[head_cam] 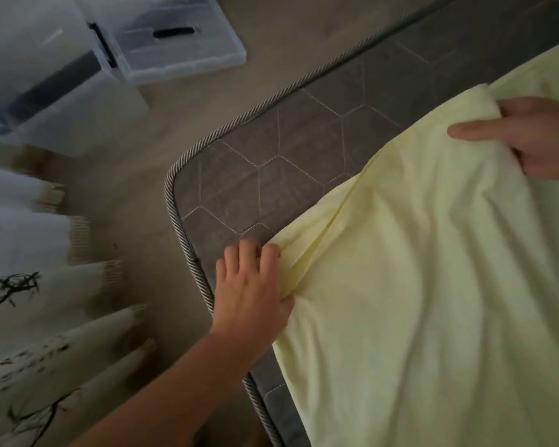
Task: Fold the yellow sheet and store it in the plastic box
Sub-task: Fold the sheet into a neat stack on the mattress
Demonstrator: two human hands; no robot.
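Note:
A pale yellow sheet (433,285) lies spread and wrinkled over the right part of a grey quilted mattress (288,150). My left hand (252,285) pinches the sheet's near left edge by the mattress corner, fingers closed on a bunch of cloth. My right hand (530,137) grips a raised fold of the sheet at the far right, thumb on top. A clear plastic box (46,91) stands on the floor at the top left, apart from the bed, with its clear lid (181,40) lying beside it.
A light curtain (29,285) with dark branch print hangs in folds along the left. Beige floor (126,188) runs between the curtain, the box and the mattress's corded edge (188,240).

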